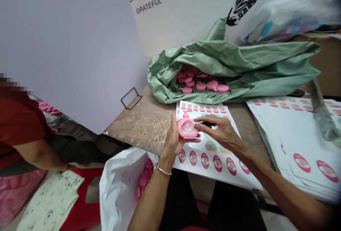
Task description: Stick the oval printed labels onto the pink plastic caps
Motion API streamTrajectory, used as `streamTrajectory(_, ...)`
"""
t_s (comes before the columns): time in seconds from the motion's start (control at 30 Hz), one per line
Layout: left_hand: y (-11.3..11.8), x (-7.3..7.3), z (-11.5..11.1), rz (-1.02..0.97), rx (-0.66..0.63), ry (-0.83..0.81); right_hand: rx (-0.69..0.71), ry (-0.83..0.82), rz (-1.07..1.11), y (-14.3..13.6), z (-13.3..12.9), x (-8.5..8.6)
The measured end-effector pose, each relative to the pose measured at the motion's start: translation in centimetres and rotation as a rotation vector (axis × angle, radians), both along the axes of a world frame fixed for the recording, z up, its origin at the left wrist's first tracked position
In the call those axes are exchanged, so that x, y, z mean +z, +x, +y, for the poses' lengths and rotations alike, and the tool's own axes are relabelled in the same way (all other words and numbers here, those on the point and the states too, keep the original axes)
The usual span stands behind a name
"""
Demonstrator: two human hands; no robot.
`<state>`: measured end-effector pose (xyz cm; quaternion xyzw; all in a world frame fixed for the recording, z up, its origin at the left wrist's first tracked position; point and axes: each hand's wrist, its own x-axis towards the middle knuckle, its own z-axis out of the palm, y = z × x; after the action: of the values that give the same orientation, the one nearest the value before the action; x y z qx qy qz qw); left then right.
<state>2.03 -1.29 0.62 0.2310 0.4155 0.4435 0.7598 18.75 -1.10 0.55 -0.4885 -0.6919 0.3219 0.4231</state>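
A small pink toy pump bottle (188, 128) with a picture label on its front is held upright in my left hand (176, 137), whose fingers wrap behind it. My right hand (220, 130) reaches in from the right, its thumb and index fingertips touching the label's right edge. A slim black tool (209, 124) lies between the right hand's fingers; its exact kind is hidden. Beneath both hands is a sheet of printed stickers (193, 172), with round and oval labels in pink and green.
Behind the sheet, a green sack (239, 60) lies open with pink pieces inside. A stack of sticker sheets (295, 142) is at right. Below the table's left edge hangs a white bag (117, 181) holding pink pieces. A person in red (21, 121) sits at left beyond a pale panel (80, 46).
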Motion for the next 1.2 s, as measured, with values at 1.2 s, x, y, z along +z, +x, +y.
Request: streamTrajectory(1.2, -1.0, 1.1, -3.5, 0.031, -0.233, 0.143, -0.326, 0.065, -0.061, 1.8, 4.6, -1.1)
